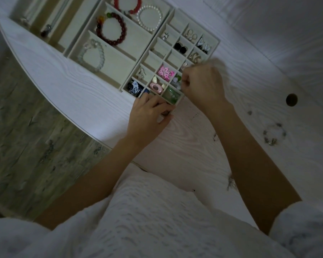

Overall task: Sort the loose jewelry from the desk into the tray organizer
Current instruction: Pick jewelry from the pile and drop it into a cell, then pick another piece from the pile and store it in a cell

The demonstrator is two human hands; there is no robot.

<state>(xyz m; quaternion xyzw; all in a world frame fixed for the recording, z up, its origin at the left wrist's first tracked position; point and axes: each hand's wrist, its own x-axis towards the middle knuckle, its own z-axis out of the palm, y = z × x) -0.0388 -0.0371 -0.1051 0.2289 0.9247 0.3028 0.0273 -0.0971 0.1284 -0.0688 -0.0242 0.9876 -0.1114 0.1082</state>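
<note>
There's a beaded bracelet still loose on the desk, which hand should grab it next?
Probably the right hand. The beaded bracelet lies on the desk on that arm's side. The left hand rests at the earring tray near edge, farther away, and would have to cross over the right arm.

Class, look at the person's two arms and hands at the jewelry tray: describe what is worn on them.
Both forearms are bare. No ring, watch or bracelet shows on the left hand or the right hand, though the picture is dim. A white textured sleeve covers the right upper arm; the garment is white throughout.
</note>
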